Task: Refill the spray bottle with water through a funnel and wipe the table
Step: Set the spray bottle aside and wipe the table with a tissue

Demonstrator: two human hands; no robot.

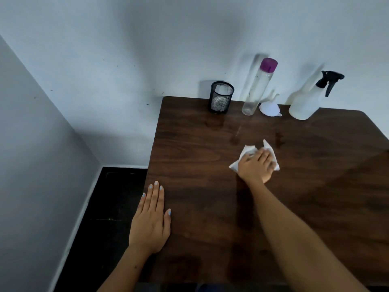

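The right hand (255, 165) lies palm down on a crumpled white tissue (248, 151), fingers curled loosely over it and pressing it onto the dark wooden worktop (210, 197), a little toward one o'clock from the middle of the picture. Whether the fingers actually pinch the tissue or only bear on it is hard to tell from this angle. The left hand (150, 220) rests flat and open at the worktop's left edge, about seven o'clock, fingers together, holding nothing.

Along the far edge by the wall, from eleven towards one o'clock, stand a black mesh cup (221, 97), a tall clear bottle with a purple cap (257, 87), a white funnel (270, 107) lying mouth forward just beside that bottle, and the white spray bottle (305, 102), upright with its black trigger head on. The spray bottle is well apart from both hands. Faint dark wet-looking marks show on the wood at twelve o'clock from the tissue.
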